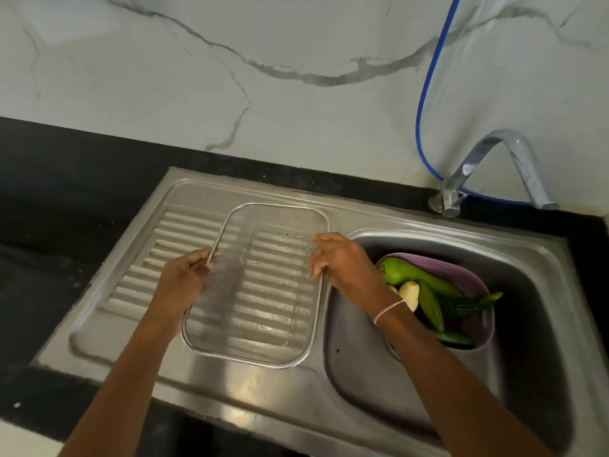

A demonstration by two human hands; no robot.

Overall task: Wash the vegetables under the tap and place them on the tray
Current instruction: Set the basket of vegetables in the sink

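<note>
A rectangular wire-mesh tray (280, 209) lies on the ribbed steel drainboard, with nothing in it. My left hand (184, 278) grips its left rim and my right hand (342, 262) grips its right rim. In the sink basin to the right sits a purple bowl (474, 285) holding green vegetables (418, 278), a pale potato-like piece (410, 291) and a cucumber (454, 338). The chrome tap (514, 159) arches over the basin's back right corner; no water runs.
The steel sink (494, 245) fills the right half, and its drainboard (158, 252) the middle. Black countertop (66, 179) surrounds it at left and front. A blue-edged hose (428, 103) hangs down the marble wall beside the tap.
</note>
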